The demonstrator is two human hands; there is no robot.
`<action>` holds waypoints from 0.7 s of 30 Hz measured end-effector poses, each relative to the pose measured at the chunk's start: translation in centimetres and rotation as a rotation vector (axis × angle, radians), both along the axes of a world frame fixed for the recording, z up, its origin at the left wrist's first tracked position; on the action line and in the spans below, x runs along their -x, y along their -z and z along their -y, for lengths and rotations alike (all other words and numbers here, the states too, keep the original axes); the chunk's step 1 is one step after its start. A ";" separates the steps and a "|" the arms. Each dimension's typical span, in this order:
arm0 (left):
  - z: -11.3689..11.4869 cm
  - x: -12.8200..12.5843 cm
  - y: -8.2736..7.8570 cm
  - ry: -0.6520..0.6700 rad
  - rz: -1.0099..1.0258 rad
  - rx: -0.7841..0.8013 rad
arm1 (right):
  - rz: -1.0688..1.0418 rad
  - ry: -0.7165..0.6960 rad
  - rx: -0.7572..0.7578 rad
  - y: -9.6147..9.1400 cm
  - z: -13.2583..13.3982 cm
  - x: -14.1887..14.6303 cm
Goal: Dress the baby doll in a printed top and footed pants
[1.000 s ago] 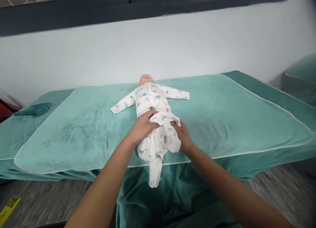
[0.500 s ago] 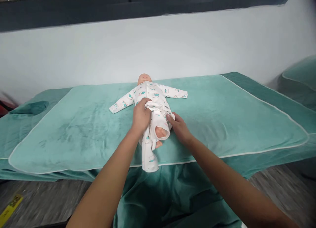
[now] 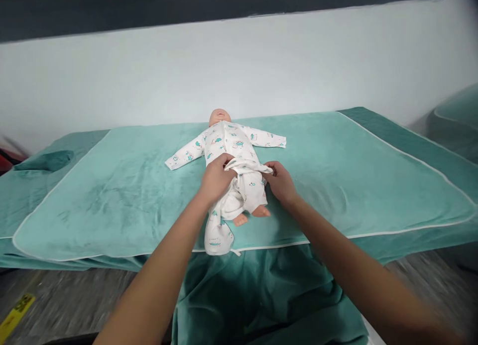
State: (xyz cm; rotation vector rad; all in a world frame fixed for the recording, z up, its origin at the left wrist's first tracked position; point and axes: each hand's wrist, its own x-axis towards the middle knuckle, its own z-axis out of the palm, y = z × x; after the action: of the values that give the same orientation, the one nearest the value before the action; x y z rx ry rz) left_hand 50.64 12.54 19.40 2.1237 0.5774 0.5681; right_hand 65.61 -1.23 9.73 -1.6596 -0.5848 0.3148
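Observation:
A baby doll (image 3: 220, 115) lies on its back, head toward the wall, dressed in a white baby top (image 3: 232, 141) with green and pink prints. Both its sleeved arms stretch out sideways. Matching baby pants (image 3: 253, 189) are bunched at its hips; one pant leg covers the doll's leg on the right, and the other hangs loose toward the bed's front edge. Two bare feet stick out below. My left hand (image 3: 217, 178) is closed on the bunched waist of the pants at the left. At the right end of that waistband, my right hand (image 3: 280, 182) pinches the cloth.
The doll rests on a light green plush sheet (image 3: 123, 195) with white piping, over a darker green bed cover (image 3: 257, 290). A white wall (image 3: 239, 71) rises behind the bed. At lower left, a yellow label (image 3: 17, 316) shows near the grey floor.
My right hand has moved slightly right and up, drawing the waistband wider. The right pant leg now sits lower around the doll's leg with the foot out, and the loose leg has folded shorter.

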 end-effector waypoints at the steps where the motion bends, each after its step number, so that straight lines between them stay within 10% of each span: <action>1: 0.0 0.7 -0.6 0.049 -0.028 0.132 | 0.037 -0.009 0.004 -0.1 -0.1 -0.6; 8: -1.2 3.5 -1.5 0.249 0.150 0.774 | 0.166 -0.215 -0.027 -1.6 0.3 -1.8; 13: -0.6 2.7 -0.8 0.223 0.229 0.842 | 0.048 -0.491 -0.179 -7.0 0.7 0.4; 21: -0.2 1.9 -2.1 0.229 0.205 0.746 | 0.055 -0.707 0.151 -12.4 -1.6 0.6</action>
State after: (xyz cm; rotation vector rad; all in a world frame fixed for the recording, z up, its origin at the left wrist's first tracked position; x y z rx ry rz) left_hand 48.79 12.75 21.53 1.3797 0.3461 0.3567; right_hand 65.02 0.33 22.10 -1.5588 -1.2099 0.8403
